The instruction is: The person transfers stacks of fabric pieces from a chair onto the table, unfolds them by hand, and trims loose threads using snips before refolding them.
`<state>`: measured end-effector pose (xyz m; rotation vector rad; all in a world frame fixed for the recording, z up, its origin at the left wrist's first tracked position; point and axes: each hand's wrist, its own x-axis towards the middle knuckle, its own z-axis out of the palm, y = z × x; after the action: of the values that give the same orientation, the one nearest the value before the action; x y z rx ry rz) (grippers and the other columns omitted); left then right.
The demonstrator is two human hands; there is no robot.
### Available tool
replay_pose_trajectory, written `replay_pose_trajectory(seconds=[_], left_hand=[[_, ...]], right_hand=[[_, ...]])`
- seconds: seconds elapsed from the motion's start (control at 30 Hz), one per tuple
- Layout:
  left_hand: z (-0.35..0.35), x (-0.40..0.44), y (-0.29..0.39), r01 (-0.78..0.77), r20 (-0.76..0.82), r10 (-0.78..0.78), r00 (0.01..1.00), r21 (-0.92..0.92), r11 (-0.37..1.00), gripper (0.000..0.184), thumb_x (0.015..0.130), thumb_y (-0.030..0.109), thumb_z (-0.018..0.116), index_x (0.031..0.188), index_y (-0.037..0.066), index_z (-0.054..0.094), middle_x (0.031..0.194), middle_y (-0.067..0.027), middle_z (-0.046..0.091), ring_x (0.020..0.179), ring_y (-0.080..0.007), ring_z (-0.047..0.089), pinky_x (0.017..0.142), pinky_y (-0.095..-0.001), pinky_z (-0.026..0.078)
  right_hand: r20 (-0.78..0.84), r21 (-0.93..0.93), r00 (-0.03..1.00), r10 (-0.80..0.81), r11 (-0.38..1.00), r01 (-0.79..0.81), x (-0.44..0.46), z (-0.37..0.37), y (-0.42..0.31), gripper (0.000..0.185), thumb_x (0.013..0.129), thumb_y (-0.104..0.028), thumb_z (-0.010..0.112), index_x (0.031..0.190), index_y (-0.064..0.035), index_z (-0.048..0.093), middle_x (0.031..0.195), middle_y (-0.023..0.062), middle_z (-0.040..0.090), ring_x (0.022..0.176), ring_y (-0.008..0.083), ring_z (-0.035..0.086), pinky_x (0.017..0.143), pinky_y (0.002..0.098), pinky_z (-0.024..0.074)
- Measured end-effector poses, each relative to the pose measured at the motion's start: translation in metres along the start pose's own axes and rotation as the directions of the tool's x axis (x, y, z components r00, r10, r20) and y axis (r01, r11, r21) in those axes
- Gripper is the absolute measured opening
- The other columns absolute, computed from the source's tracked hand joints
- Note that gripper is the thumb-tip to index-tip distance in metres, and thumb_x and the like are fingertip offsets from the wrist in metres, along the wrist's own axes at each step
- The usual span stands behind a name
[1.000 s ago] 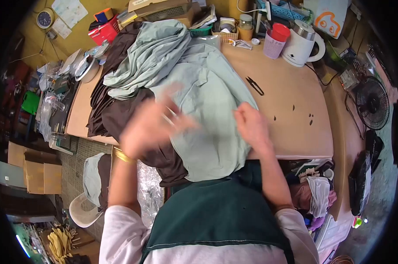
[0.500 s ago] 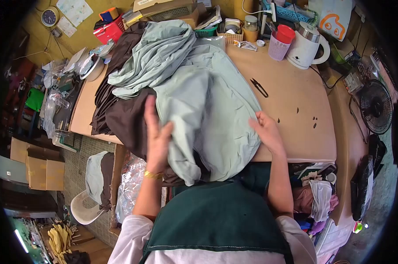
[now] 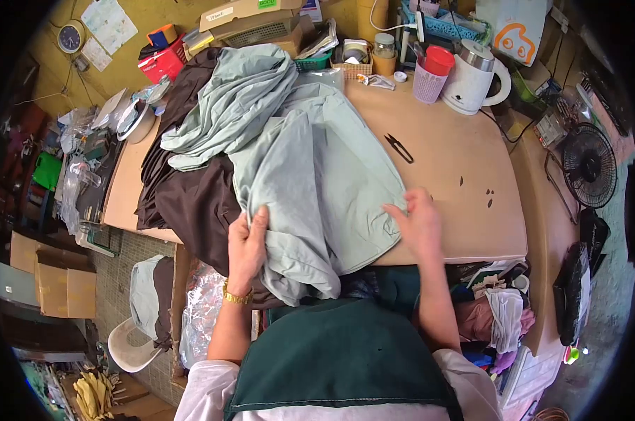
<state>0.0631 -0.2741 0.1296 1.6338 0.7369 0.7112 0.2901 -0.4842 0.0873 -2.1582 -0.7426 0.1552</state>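
A pale green cloth (image 3: pixel 352 161) lies spread in loose folds over the table, its lower edge hanging toward my apron. My left hand (image 3: pixel 247 245) is closed on the left edge of this cloth, thumb on top and the other fingers partly hidden. At the cloth's right edge is my right hand (image 3: pixel 420 224), its thumb and fingers apart; any contact there is hard to make out. Dark brown fabric (image 3: pixel 191 200) is heaped to the left, partly under the green folds. Small black thread snips (image 3: pixel 399 149) lie to the right of the cloth.
Along the back stand a white kettle (image 3: pixel 468 83), a lilac cup (image 3: pixel 427 85) and a jar (image 3: pixel 384 52). Dark specks (image 3: pixel 490 198) mark the tan tabletop (image 3: pixel 471 154). A black fan (image 3: pixel 589 165) is at far right, and a white chair (image 3: pixel 131 351) stands at left.
My left hand has gone from open and blurred to gripping the cloth's left edge. My right hand has loosened from the right edge. The view has shifted slightly.
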Motion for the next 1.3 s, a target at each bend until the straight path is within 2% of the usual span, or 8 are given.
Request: replay_pose_trajectory(seconds=[0.2,0.3,0.37,0.6,0.7,0.8,1.07,1.3], left_hand=[[0.009,0.000,0.003,-0.028,-0.001,0.028,1.000,0.002,1.000,0.038,0.101,0.033,0.053,0.084,-0.001,0.060,0.068,0.0074,0.052,0.062,-0.0025,0.038,0.053,-0.0225,0.033],[0.014,0.000,0.004,-0.051,-0.032,0.055,0.998,0.108,0.993,0.044,0.100,0.036,0.055,0.073,0.000,0.053,0.062,0.0077,0.042,0.062,-0.0036,0.034,0.050,-0.0255,0.028],[0.016,0.000,0.006,-0.086,0.010,0.085,0.996,0.177,0.980,0.045,0.100,0.036,0.054,0.073,0.000,0.052,0.063,0.0057,0.043,0.063,-0.0051,0.034,0.051,-0.0274,0.029],[0.024,0.002,0.030,-0.033,0.126,-0.004,0.992,0.288,0.957,0.037,0.087,0.025,0.065,0.101,-0.009,0.062,0.083,-0.0122,0.068,0.074,-0.0157,0.061,0.069,-0.0313,0.049],[0.010,0.001,0.016,0.059,0.056,-0.068,0.996,0.150,0.987,0.030,0.090,0.021,0.062,0.096,-0.009,0.064,0.078,-0.0056,0.067,0.071,-0.0099,0.057,0.066,-0.0291,0.048],[0.002,0.001,0.010,0.090,0.071,-0.100,0.992,0.129,0.988,0.030,0.092,0.021,0.062,0.094,-0.008,0.066,0.078,-0.0023,0.067,0.071,-0.0068,0.055,0.065,-0.0267,0.047],[0.008,0.000,0.012,0.065,0.054,-0.067,0.996,0.052,0.997,0.029,0.092,0.020,0.062,0.101,-0.007,0.066,0.083,-0.0017,0.068,0.075,-0.0075,0.056,0.068,-0.0259,0.047],[0.008,0.001,0.007,0.079,0.061,-0.083,0.995,0.065,0.995,0.030,0.092,0.022,0.063,0.101,-0.007,0.065,0.084,-0.0023,0.068,0.075,-0.0074,0.056,0.068,-0.0258,0.046]], right_hand=[[0.119,-0.073,0.987,0.105,0.993,-0.097,-0.007,0.001,-0.001,0.021,0.087,-0.016,0.066,0.085,-0.0020,0.051,0.074,0.0131,0.062,0.065,0.0330,0.061,0.058,0.0421,0.0461],[-0.402,-0.029,0.844,-0.356,0.926,0.377,-0.010,0.023,-0.007,0.018,0.088,-0.012,0.065,0.083,-0.0017,0.050,0.077,0.0131,0.062,0.062,0.0284,0.060,0.060,0.0393,0.0477],[-0.179,0.564,0.955,-0.236,0.771,0.296,-0.031,0.027,-0.039,0.012,0.091,-0.001,0.057,0.084,-0.0029,0.048,0.104,0.0144,0.060,0.075,0.0129,0.055,0.066,0.0271,0.0456],[0.324,0.700,0.708,-0.627,0.662,0.266,-0.033,0.024,-0.086,0.008,0.087,-0.006,0.067,0.088,-0.0004,0.062,0.089,0.0095,0.069,0.078,0.0136,0.065,0.072,0.0301,0.0520],[0.044,0.330,0.996,-0.080,0.942,0.061,-0.005,0.014,-0.045,0.012,0.088,-0.012,0.068,0.090,-0.0011,0.065,0.083,0.0073,0.066,0.079,0.0153,0.064,0.071,0.0298,0.0502],[-0.175,-0.357,0.965,-0.193,0.926,0.121,0.012,0.009,0.009,0.018,0.086,-0.022,0.069,0.092,-0.0056,0.065,0.088,0.0115,0.065,0.086,0.0289,0.064,0.076,0.0388,0.0497],[-0.114,0.011,0.976,0.183,0.983,-0.183,0.014,0.007,0.001,0.026,0.086,-0.017,0.070,0.099,-0.0004,0.056,0.094,0.0136,0.061,0.092,0.0296,0.061,0.081,0.0386,0.0486],[0.005,0.685,0.996,-0.090,0.726,0.062,0.000,0.009,-0.039,0.020,0.085,-0.003,0.064,0.105,0.0004,0.062,0.097,0.0073,0.064,0.095,0.0156,0.059,0.085,0.0297,0.0470]])
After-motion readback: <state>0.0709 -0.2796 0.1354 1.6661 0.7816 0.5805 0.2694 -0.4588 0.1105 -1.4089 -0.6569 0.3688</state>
